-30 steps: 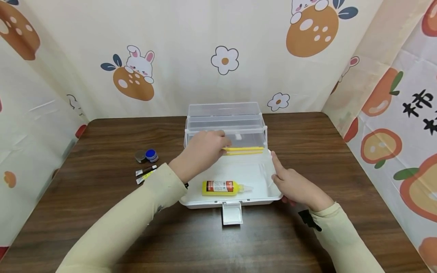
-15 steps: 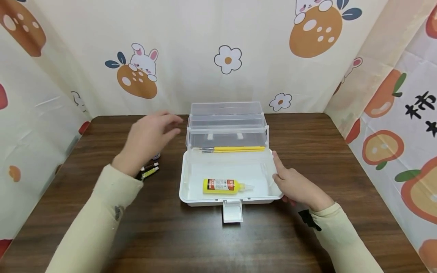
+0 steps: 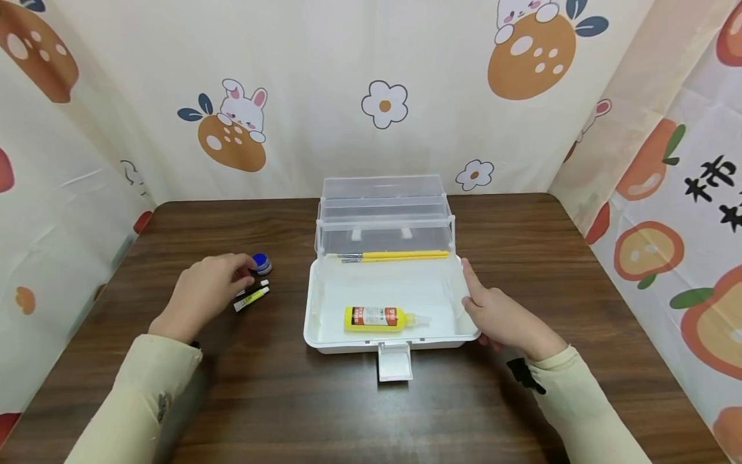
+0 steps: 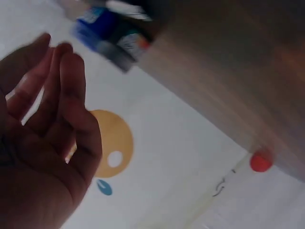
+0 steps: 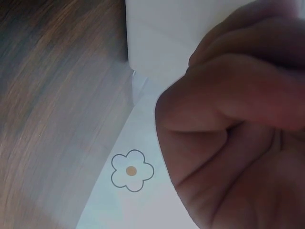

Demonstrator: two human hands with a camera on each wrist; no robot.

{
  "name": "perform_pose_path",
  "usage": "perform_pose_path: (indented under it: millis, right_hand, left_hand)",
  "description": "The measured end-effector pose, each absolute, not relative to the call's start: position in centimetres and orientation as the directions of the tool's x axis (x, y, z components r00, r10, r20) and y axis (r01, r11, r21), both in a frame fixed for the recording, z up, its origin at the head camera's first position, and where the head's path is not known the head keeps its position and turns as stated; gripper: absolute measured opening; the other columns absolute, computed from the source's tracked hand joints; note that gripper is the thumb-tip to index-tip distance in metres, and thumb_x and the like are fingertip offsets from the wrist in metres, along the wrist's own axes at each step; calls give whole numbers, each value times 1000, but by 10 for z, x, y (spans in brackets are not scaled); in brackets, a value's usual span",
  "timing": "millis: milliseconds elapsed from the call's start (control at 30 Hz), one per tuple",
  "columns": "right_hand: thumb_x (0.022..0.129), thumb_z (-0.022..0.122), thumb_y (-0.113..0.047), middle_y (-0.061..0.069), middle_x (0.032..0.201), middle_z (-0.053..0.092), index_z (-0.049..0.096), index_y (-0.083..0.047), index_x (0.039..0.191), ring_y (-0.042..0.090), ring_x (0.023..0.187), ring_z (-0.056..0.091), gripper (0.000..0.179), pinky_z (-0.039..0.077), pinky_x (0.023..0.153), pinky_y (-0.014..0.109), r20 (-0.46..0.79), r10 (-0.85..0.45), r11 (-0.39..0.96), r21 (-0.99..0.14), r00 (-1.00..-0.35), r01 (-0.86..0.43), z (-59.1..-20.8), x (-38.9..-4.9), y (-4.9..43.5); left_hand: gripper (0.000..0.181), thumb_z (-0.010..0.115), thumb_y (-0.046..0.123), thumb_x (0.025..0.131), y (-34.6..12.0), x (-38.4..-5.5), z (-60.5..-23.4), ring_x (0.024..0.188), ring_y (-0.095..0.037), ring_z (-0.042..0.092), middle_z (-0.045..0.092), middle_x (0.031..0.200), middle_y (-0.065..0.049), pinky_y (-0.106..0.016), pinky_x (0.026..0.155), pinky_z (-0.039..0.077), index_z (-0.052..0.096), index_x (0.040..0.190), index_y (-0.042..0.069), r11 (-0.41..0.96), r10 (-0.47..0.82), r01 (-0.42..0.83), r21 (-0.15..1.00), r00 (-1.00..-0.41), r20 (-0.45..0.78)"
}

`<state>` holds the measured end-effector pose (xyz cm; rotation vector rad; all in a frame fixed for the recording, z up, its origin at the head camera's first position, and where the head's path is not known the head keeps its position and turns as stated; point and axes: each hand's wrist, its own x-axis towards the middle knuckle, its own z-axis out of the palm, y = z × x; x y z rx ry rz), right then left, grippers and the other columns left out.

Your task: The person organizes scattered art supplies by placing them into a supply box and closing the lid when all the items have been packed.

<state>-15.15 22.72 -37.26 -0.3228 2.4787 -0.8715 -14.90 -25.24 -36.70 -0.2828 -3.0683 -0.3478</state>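
My left hand hovers at the small paint jars on the left of the table, fingers loosely bent with nothing between them. A blue-lidded jar sits just past the fingertips. Beside it, a grey-lidded jar shows in the left wrist view; the hand hides it from the head view. A yellow paint tube and a dark one lie by the thumb. My right hand grips the right side of an open white storage box. In the right wrist view its fingers are curled against the box wall.
Inside the box lie a yellow bottle with a clear nozzle and, toward the back, yellow-handled paintbrushes. The clear lid with tiered trays stands raised behind. A white latch hangs at the front. Patterned cloth surrounds the table.
My left hand has left the paintbrushes in the back of the box and swung left and down to the jars. The right hand stays at the box's side.
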Motion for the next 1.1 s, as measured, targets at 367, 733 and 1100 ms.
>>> perform_pose_path:
  millis: [367, 733, 1100]
  right_hand:
    - [106, 35, -17, 8, 54, 55, -18, -24, 157, 20, 38, 48, 74, 46, 40, 40, -359, -372, 765, -640, -856, -65, -372, -151, 228]
    - [106, 35, -18, 8, 54, 55, -16, -25, 157, 19, 39, 47, 73, 46, 41, 39, -363, -360, 765, -642, -859, -49, -375, -150, 227]
    - [106, 35, -19, 8, 55, 55, -15, -22, 158, 20, 39, 48, 72, 46, 41, 40, -362, -358, 766, -641, -861, -49, -374, -150, 226]
  left_hand:
    - [20, 75, 11, 88, -264, -146, -390, 80, -23, 67, 70, 98, -5, -49, 68, 54, 74, 108, 11, 954, 230, 228, 196, -973, 12]
    - [20, 75, 13, 88, -261, -152, -392, 78, -21, 64, 69, 95, -6, -46, 66, 52, 75, 108, 9, 962, 212, 203, 184, -977, -32]
    - [18, 74, 20, 88, -256, -151, -368, 79, -17, 65, 70, 96, -1, -43, 64, 53, 76, 105, 14, 939, 227, 224, 260, -974, 21]
